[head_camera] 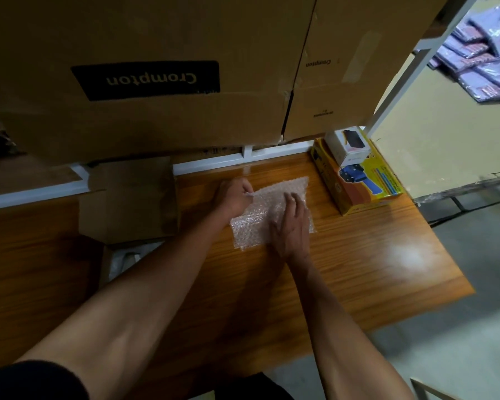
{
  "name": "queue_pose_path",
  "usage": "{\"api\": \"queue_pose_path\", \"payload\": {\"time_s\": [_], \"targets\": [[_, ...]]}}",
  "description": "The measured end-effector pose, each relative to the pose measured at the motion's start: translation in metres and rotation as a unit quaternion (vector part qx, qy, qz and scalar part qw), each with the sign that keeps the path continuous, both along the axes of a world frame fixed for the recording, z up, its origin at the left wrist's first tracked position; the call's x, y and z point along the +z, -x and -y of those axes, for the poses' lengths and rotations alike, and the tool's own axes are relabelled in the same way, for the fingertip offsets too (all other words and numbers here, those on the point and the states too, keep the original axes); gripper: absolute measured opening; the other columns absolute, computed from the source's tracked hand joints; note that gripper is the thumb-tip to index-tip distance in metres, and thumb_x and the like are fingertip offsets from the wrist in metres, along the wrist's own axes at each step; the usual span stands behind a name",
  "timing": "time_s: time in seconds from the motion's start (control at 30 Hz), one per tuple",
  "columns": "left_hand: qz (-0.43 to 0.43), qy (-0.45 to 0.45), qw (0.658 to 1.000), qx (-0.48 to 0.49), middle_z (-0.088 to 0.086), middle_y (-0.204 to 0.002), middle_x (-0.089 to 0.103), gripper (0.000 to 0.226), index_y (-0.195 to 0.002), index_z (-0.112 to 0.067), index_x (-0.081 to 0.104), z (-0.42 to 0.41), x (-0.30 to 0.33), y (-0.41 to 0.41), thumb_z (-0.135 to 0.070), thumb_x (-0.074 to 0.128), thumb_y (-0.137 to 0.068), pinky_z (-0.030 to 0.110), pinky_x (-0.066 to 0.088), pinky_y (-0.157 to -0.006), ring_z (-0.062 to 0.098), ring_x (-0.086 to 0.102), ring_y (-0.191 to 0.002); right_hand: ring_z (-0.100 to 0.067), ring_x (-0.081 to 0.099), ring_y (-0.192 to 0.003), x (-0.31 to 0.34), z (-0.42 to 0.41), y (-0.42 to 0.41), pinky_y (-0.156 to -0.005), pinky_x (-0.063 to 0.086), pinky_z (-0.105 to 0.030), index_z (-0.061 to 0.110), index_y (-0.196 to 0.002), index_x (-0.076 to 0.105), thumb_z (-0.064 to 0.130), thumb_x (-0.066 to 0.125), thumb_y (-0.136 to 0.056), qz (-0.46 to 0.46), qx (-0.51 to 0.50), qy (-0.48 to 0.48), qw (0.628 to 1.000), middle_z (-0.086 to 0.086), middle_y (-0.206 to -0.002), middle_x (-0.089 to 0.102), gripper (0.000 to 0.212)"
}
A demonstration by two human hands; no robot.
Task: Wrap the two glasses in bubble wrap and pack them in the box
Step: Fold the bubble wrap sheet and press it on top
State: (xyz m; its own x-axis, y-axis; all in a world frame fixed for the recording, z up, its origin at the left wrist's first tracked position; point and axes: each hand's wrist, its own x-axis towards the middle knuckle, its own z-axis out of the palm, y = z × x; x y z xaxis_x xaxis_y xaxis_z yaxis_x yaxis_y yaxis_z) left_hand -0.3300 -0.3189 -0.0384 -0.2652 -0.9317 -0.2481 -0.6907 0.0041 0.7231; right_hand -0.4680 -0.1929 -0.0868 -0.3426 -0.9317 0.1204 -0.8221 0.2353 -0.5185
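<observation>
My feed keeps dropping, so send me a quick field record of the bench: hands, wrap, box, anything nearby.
left hand: pinches the far left edge of the bubble wrap
right hand: lies flat on the wrap, fingers spread
bubble wrap: one sheet spread on the wooden table
glasses: none visible
open box: brown cardboard, left of the wrap; inside not visible
yellow box: right of the wrap, small white box on top
big cartons: stacked behind the table
</observation>
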Motion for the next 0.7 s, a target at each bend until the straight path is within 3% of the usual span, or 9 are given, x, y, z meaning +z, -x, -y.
{"api": "queue_pose_path", "payload": {"time_s": [0.13,0.2,0.27,0.4,0.5,0.6,0.63,0.7], "targets": [[-0.055,0.007,0.998,-0.037,-0.009,-0.111,0.067,0.026,-0.088,-0.035,0.065,-0.012,0.029,-0.019,-0.013,0.078,-0.09,0.022,0.047,-0.068,0.012,0.062,-0.102,-0.038,0.028,-0.151,0.029,0.009,0.001,-0.121,0.029,-0.054,0.012,-0.164,0.018,0.032,0.078,-0.091,0.165,-0.129,0.074,0.975,-0.019,-0.167,0.022,0.097],[-0.074,0.009,0.996,-0.058,-0.01,-0.113,0.065,0.022,-0.096,-0.032,0.069,-0.018,0.046,-0.033,-0.013,0.078,-0.09,0.02,0.043,-0.068,0.01,0.061,-0.104,-0.034,0.03,-0.153,0.049,0.014,0.001,-0.123,0.031,-0.058,0.021,-0.166,0.011,0.021,0.08,-0.089,0.303,-0.167,0.076,0.935,-0.012,-0.168,0.027,0.104],[-0.09,0.009,0.993,-0.073,-0.013,-0.114,0.064,0.023,-0.106,-0.029,0.071,-0.021,0.062,-0.052,-0.014,0.079,-0.09,0.02,0.042,-0.07,0.006,0.058,-0.102,-0.032,0.039,-0.149,0.068,0.014,-0.001,-0.118,0.04,-0.058,0.03,-0.164,0.015,0.017,0.078,-0.091,0.393,-0.151,0.063,0.905,-0.008,-0.165,0.036,0.097],[-0.095,0.024,0.99,-0.104,-0.011,-0.119,0.071,0.032,-0.115,-0.028,0.075,-0.022,0.088,-0.096,-0.018,0.085,-0.086,0.022,0.046,-0.08,0.007,0.063,-0.107,-0.026,0.056,-0.132,0.094,0.005,-0.016,-0.107,0.051,-0.055,0.031,-0.15,0.046,0.029,0.076,-0.093,0.442,-0.068,0.027,0.894,0.0,-0.147,0.056,0.063],[-0.121,0.029,0.989,-0.081,-0.007,-0.111,0.072,0.028,-0.113,-0.021,0.075,-0.027,0.103,-0.135,-0.015,0.085,-0.087,0.018,0.046,-0.077,0.002,0.063,-0.095,-0.026,0.064,-0.119,0.113,-0.004,-0.037,-0.104,0.054,-0.058,0.025,-0.125,0.068,0.035,0.073,-0.096,0.499,-0.033,0.008,0.866,-0.002,-0.13,0.068,0.031],[-0.178,0.016,0.983,-0.047,-0.003,-0.111,0.074,0.03,-0.116,-0.011,0.076,-0.032,0.111,-0.178,-0.013,0.084,-0.088,0.014,0.052,-0.078,-0.003,0.066,-0.091,-0.031,0.069,-0.118,0.124,-0.01,-0.057,-0.102,0.055,-0.061,0.011,-0.123,0.071,0.035,0.072,-0.098,0.519,0.046,0.003,0.854,-0.009,-0.127,0.072,0.034],[-0.196,0.005,0.98,-0.034,-0.002,-0.112,0.076,0.031,-0.117,-0.011,0.076,-0.035,0.111,-0.193,-0.014,0.084,-0.088,0.013,0.054,-0.079,0.001,0.069,-0.094,-0.033,0.069,-0.118,0.127,-0.013,-0.068,-0.101,0.055,-0.06,0.007,-0.125,0.07,0.035,0.071,-0.099,0.522,0.07,-0.003,0.85,-0.012,-0.128,0.072,0.037],[-0.235,-0.03,0.972,0.004,0.004,-0.114,0.078,0.033,-0.118,-0.011,0.075,-0.039,0.106,-0.22,-0.016,0.084,-0.088,0.023,0.059,-0.086,0.014,0.074,-0.101,-0.036,0.07,-0.106,0.133,-0.017,-0.087,-0.09,0.059,-0.051,-0.001,-0.124,0.065,0.035,0.068,-0.102,0.517,0.111,-0.019,0.848,-0.016,-0.121,0.071,0.043]]}}
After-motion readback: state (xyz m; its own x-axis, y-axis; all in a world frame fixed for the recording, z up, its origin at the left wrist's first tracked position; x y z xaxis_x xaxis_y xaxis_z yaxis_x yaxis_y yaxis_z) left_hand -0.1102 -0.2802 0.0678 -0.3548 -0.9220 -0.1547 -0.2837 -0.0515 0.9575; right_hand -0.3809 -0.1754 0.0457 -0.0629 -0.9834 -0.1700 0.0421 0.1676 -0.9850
